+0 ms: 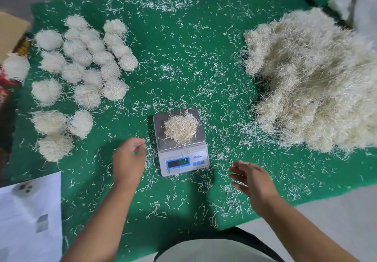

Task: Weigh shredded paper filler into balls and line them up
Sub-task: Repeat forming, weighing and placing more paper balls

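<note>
On the far left of the green mat (183, 57), I counted about two dozen finished balls (85, 73) already lined up in rough rows, while the big loose pile of shredded paper (314, 82) on the right told me plenty was left. A fresh portion (180, 128) sat on the scale (181, 151) at near centre. My left hand (127, 159) hovered beside it, fingers loosely curled on nothing I could make out; my right hand (253, 182) hung open, fingers spread.
</note>
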The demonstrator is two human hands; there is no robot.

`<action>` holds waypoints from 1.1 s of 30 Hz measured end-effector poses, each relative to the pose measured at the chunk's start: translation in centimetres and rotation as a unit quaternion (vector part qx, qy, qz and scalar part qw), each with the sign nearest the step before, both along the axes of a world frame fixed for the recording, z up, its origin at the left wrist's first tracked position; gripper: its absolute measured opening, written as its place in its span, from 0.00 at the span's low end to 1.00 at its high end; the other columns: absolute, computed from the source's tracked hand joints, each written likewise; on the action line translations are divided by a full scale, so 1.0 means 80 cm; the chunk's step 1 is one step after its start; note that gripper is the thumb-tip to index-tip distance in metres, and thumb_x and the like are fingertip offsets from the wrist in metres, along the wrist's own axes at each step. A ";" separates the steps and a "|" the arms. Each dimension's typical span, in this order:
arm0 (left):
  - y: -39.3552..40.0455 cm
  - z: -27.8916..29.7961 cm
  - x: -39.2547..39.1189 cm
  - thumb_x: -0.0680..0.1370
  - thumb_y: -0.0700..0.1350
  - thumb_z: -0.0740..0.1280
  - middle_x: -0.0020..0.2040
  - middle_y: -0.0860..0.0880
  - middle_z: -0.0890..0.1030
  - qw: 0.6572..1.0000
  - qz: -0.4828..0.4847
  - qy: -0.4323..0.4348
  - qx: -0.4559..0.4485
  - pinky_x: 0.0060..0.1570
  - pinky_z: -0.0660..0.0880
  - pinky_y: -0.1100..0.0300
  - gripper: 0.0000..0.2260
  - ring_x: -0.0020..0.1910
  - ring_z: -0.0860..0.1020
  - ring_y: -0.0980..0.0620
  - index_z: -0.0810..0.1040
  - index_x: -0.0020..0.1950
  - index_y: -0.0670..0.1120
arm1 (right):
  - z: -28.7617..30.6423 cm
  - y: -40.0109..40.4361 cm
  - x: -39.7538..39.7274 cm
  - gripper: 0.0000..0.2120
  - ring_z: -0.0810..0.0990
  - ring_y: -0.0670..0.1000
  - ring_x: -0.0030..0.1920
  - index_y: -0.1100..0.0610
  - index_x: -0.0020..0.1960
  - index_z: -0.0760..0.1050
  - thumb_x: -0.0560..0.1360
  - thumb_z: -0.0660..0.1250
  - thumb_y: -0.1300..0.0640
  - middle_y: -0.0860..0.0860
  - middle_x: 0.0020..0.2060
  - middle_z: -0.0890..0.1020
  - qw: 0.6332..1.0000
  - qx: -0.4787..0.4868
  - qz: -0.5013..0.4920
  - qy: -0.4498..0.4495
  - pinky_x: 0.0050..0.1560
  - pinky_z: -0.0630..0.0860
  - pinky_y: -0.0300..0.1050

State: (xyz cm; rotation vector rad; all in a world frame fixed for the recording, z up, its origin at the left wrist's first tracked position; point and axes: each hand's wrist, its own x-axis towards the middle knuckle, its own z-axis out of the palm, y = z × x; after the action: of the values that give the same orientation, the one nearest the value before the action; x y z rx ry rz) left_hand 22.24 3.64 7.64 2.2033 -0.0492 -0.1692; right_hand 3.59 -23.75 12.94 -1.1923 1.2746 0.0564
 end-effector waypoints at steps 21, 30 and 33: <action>-0.131 -0.024 0.063 0.61 0.74 0.73 0.85 0.49 0.43 0.937 -0.284 -0.027 0.204 0.72 0.56 0.28 0.61 0.83 0.45 0.39 0.38 0.82 0.66 | -0.001 -0.020 -0.050 0.11 0.86 0.58 0.54 0.61 0.58 0.82 0.87 0.62 0.58 0.57 0.51 0.88 0.999 0.006 -0.048 0.019 0.54 0.80 0.53; -0.154 -0.047 0.059 0.73 0.32 0.70 0.72 0.44 0.73 0.896 -0.343 -0.022 0.283 0.66 0.72 0.46 0.36 0.70 0.69 0.42 0.70 0.78 0.57 | 0.009 -0.031 -0.048 0.10 0.86 0.54 0.48 0.60 0.57 0.82 0.86 0.63 0.59 0.55 0.48 0.89 0.999 -0.006 -0.038 -0.004 0.51 0.79 0.52; -0.150 -0.026 0.025 0.73 0.31 0.70 0.66 0.47 0.78 0.928 -0.322 0.026 0.186 0.56 0.78 0.52 0.30 0.56 0.78 0.47 0.77 0.73 0.51 | 0.023 -0.035 -0.036 0.08 0.85 0.51 0.45 0.59 0.56 0.82 0.85 0.64 0.58 0.54 0.47 0.89 0.998 -0.053 0.005 -0.026 0.47 0.78 0.48</action>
State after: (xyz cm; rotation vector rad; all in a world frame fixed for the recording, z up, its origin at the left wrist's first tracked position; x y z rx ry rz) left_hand 24.24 -8.38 5.53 2.4820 -0.7744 -0.6461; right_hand 0.73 -26.56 14.79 -1.2837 1.2374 -0.0349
